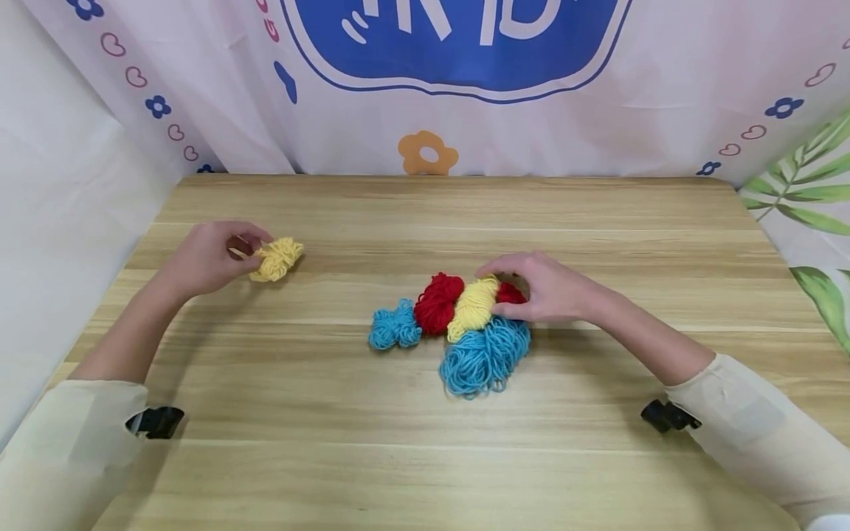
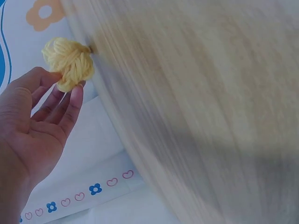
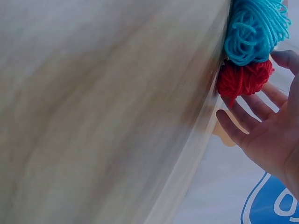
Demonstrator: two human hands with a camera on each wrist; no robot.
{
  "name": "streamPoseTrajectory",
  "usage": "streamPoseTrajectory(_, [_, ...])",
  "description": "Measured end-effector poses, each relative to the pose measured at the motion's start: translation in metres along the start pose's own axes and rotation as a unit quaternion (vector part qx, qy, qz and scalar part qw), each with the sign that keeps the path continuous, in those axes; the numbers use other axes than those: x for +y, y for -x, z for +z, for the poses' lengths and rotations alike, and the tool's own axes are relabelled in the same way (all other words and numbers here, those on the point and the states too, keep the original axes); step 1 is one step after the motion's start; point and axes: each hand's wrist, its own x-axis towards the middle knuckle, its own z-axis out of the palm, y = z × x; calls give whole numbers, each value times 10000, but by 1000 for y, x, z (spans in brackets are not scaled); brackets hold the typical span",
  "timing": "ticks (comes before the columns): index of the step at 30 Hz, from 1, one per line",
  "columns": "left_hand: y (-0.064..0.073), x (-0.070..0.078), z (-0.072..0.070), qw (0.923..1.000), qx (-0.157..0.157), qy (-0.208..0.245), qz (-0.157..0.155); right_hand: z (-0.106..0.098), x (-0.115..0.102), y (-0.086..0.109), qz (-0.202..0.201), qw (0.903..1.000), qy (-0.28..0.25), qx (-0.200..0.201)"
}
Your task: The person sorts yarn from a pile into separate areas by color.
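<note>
Wood-grained counter (image 1: 319,413) carries a large blue skein (image 1: 485,358), with a yellow skein (image 1: 474,306) and two red skeins (image 1: 438,304) just behind it and a small blue skein (image 1: 395,325) left. Well left of it, the left hand (image 1: 211,257) pinches a yellow bundle (image 1: 279,259); the right hand (image 1: 551,289) curves beside the yellow skein, grip unclear.

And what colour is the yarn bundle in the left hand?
Pale yellow; the yarn bundle shows best in the left wrist view.

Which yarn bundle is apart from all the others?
The yellow bundle that the left hand pinches. The other bundles, one of them also yellow, are grouped together by the right hand.
</note>
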Motion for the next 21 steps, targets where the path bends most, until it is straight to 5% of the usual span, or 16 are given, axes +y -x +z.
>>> streamPoseTrajectory(21, [0, 2, 2, 9989, -434, 152, -5, -2, 2, -6, -30, 9967, -806, 8])
